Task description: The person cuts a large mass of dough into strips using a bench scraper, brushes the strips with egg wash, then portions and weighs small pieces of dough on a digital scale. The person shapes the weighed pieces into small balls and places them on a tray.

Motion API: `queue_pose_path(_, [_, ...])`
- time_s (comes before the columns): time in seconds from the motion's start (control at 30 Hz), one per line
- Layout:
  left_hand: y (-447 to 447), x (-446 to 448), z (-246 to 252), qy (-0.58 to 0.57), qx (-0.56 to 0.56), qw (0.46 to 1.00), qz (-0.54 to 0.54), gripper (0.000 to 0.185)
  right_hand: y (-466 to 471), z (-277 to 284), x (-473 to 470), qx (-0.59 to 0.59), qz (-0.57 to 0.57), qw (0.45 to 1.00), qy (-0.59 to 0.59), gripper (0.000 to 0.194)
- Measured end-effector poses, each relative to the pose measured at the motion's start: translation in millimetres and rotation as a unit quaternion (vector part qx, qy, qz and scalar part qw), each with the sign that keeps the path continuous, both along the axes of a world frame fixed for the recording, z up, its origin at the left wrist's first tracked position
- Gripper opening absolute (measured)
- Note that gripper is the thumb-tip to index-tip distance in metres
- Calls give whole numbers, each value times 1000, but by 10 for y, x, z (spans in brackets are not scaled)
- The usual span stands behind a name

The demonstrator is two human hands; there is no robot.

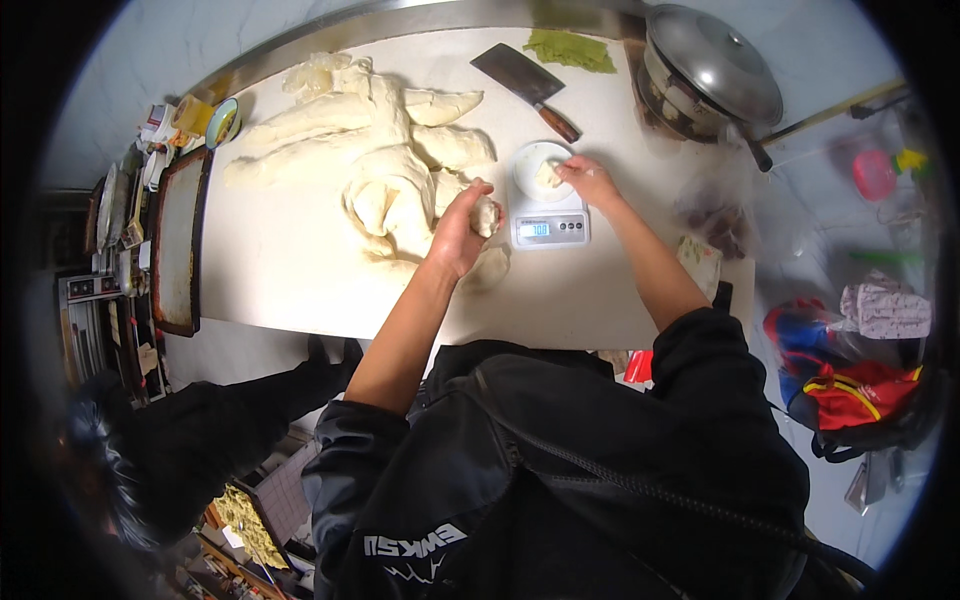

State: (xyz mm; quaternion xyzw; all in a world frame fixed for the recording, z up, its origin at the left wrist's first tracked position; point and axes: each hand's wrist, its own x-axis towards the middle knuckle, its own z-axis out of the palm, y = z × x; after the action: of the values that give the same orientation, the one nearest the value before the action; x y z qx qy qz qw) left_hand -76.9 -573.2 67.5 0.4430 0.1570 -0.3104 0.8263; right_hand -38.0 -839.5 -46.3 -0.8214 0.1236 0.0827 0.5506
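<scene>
My left hand (459, 234) is closed around a lump of pale dough (487, 216), just left of a digital kitchen scale (551, 229) with a lit display. A shallow white bowl (526, 181) rests on the scale. My right hand (590, 182) pinches a small dough piece (548, 174) over the bowl; whether the piece touches the bowl cannot be told. Beyond my left hand, a big mass of dough (386, 161) lies in thick folded strips on the white worktop (285, 277). One rounded dough piece (487, 270) sits below my left wrist, partly hidden by it.
A cleaver (521, 75) with a wooden handle lies behind the scale, near a green cloth (571, 51). At the back right stands a lidded pan (705, 75). A baking tray (178, 247) leans at the left edge. A person in dark clothing (195, 435) is at lower left.
</scene>
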Motion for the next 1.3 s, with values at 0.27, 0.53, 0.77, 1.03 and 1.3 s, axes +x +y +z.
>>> queue_pose_path(0.27, [-563, 353, -199, -111, 65, 991, -43, 63, 306, 447, -672, -1, -17, 998, -64, 13])
queue_pose_path(0.53, [-627, -79, -219, -200, 185, 911, -310, 64, 313, 1021, -1283, 74, 74, 994, 16, 15])
queue_pose_path(0.77, [-416, -457, -92, 53, 55, 916, -394, 47, 446, 1210, -1421, 236, 171, 956, 22, 14])
queue_pose_path(1.03, [-276, -549, -112, 18, 12, 960, -279, 36, 577, 1270, -1438, 47, 107, 993, -5, 16])
queue_pose_path(1.3, [13, -190, 347, -49, -70, 995, 57, 21, 188, 969, -1265, 107, 85, 979, 150, 16])
